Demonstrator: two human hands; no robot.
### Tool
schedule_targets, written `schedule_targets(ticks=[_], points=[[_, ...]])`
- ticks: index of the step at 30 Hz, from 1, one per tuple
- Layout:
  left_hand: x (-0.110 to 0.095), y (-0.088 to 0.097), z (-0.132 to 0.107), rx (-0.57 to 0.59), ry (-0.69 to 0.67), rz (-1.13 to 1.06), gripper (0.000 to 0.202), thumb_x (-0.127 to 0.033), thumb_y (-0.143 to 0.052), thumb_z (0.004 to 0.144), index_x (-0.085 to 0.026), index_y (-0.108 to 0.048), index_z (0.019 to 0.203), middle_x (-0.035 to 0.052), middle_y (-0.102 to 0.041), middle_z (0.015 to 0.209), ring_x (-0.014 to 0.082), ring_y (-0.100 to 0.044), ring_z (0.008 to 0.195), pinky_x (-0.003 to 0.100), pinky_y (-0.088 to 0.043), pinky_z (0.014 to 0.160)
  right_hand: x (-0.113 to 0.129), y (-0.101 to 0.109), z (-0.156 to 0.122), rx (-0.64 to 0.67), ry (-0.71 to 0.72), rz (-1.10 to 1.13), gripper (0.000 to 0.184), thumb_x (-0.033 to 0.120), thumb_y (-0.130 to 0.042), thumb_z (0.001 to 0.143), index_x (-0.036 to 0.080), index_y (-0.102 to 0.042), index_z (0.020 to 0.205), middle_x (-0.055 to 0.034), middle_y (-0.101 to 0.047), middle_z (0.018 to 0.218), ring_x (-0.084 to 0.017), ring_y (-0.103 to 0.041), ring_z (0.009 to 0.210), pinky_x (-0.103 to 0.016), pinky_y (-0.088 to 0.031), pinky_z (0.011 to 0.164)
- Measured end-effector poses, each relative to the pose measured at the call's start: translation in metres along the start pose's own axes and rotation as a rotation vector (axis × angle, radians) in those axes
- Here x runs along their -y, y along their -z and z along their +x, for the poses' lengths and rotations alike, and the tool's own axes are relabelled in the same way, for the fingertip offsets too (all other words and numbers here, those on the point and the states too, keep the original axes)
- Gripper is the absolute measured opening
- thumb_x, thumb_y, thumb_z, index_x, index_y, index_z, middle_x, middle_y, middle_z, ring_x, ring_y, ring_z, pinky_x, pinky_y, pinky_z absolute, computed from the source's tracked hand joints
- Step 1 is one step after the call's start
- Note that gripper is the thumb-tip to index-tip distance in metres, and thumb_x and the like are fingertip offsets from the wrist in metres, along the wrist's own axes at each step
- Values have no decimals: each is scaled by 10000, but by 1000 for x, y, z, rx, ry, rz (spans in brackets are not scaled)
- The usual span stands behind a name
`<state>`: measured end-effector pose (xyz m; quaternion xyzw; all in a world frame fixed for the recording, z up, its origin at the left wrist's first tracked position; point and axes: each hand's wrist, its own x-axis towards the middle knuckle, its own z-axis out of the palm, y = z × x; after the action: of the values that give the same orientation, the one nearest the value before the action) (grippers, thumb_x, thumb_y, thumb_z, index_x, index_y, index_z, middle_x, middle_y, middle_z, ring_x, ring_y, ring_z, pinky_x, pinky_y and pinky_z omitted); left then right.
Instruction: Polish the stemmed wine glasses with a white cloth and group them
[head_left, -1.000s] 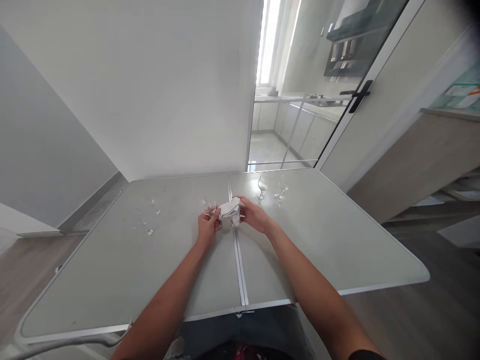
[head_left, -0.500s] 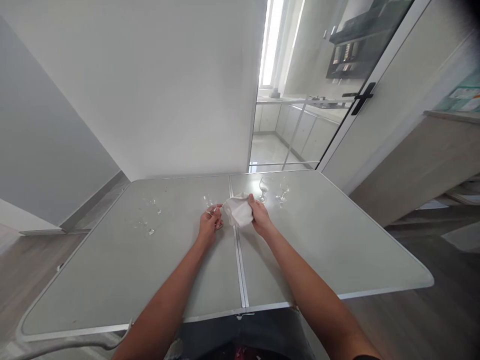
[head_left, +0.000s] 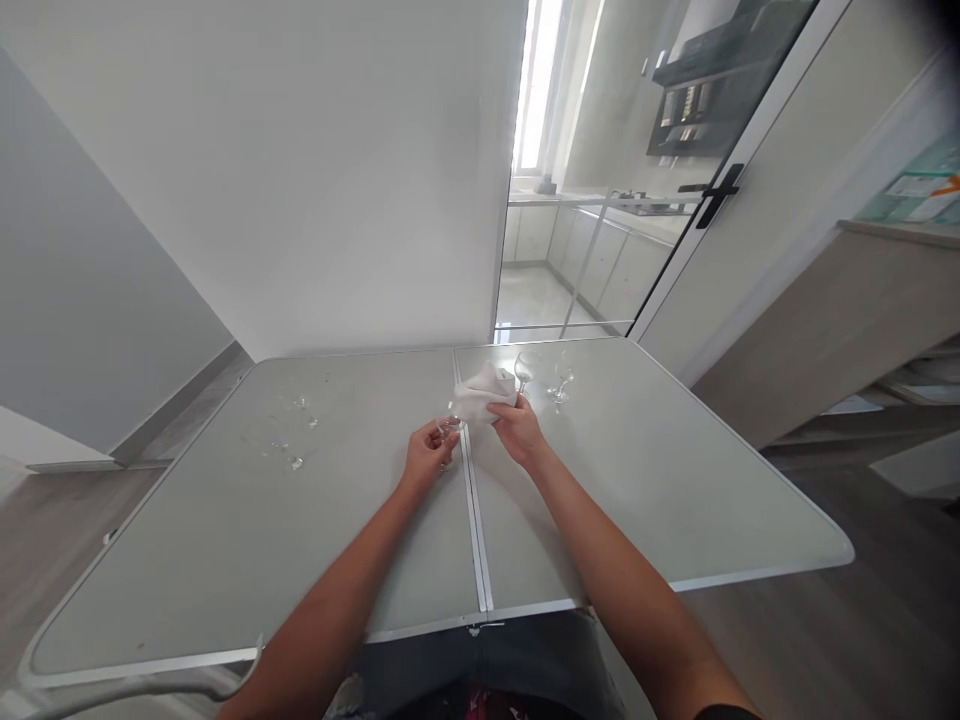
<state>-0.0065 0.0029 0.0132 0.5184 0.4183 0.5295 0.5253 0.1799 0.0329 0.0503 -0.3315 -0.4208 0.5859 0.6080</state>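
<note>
My left hand [head_left: 427, 455] has its fingers closed around a clear stemmed glass [head_left: 450, 426] over the table's middle seam. The rim of that glass tilts toward the cloth, and part of it is hidden by my fingers. A white cloth [head_left: 480, 394] is pinched in my right hand [head_left: 519, 430], bunched up just beyond the glass. Whether the cloth touches the glass I cannot tell. Behind my right hand a stemmed glass [head_left: 525, 368] stands upright, with another stemmed glass [head_left: 559, 382] to its right.
More clear glassware [head_left: 295, 462] lies on the left half of the pale table [head_left: 225, 560]; its outlines are faint. A white wall [head_left: 360, 200] rises behind the table. At the back right is a glass door with a black handle [head_left: 721, 195], beside a wooden shelf [head_left: 795, 340].
The cloth has moved up and away from the glass, and its folds have shifted. My left hand has turned and moved slightly right, so the glass's rim shows more.
</note>
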Motion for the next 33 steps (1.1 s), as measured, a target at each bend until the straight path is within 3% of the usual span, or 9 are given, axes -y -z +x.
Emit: schedule_targets(ticks=[7,10,12,15,17,19,22,27,33], points=[[0,0,4,-141,1,-206,517,-483,-863,687,-240,-550,1019,-75,-583,755,28,-426,419,186,-406,439,-4,-2,-6,207,-139,38,380,280,-854,618,197,-706,958,-48,-714,942,-229,-637,926,-343,-490,826],[-2,2,5,-179,-32,-197,496,-452,-864,700,-228,-572,1034,-80,-561,682,49,-474,434,182,-396,434,-2,0,-6,215,-137,-62,440,486,-782,746,205,-669,1065,-57,-686,987,-215,-618,920,-331,-492,798],[-3,5,5,-189,-41,-156,479,-452,-859,710,-199,-622,1040,-62,-583,657,63,-498,450,189,-398,440,2,3,-4,85,-51,-238,515,606,-672,821,231,-618,1170,-61,-656,1058,-200,-596,898,-329,-491,774],[-4,7,4,-158,-52,-72,407,-467,-842,730,-137,-706,926,-39,-577,586,67,-485,456,195,-392,451,12,9,-2,-8,227,-593,662,592,-768,748,261,-565,1283,-96,-586,1263,-209,-571,955,-350,-484,807],[-3,7,4,-140,-66,-50,393,-471,-841,727,-118,-731,861,-23,-590,585,66,-479,466,194,-380,450,15,11,-2,201,322,-733,650,528,-823,723,254,-593,1265,-105,-596,1262,-215,-581,970,-355,-478,827],[-2,7,4,-135,-68,-63,394,-471,-848,715,-116,-739,846,-13,-612,609,64,-473,467,194,-366,440,14,11,-3,448,256,-769,494,497,-794,774,234,-640,1163,-65,-666,1024,-187,-594,848,-335,-471,781],[0,8,4,-135,-46,-112,397,-469,-847,720,-125,-741,888,-31,-579,575,55,-438,442,190,-338,427,5,5,-7,568,104,-739,396,485,-796,771,221,-641,1022,6,-617,797,-152,-551,723,-295,-446,697],[0,9,7,-94,-37,-210,404,-484,-814,766,-136,-727,953,-68,-471,479,59,-417,423,191,-332,444,-7,-1,-6,486,113,-664,330,483,-745,799,197,-581,781,-1,-562,848,-145,-514,762,-275,-419,673],[0,8,9,-112,-10,-240,469,-515,-782,793,-150,-717,1080,-20,-599,762,18,-396,445,215,-417,496,-2,8,3,146,227,-510,346,524,-638,874,201,-565,773,-32,-533,914,-169,-512,834,-272,-428,677]])
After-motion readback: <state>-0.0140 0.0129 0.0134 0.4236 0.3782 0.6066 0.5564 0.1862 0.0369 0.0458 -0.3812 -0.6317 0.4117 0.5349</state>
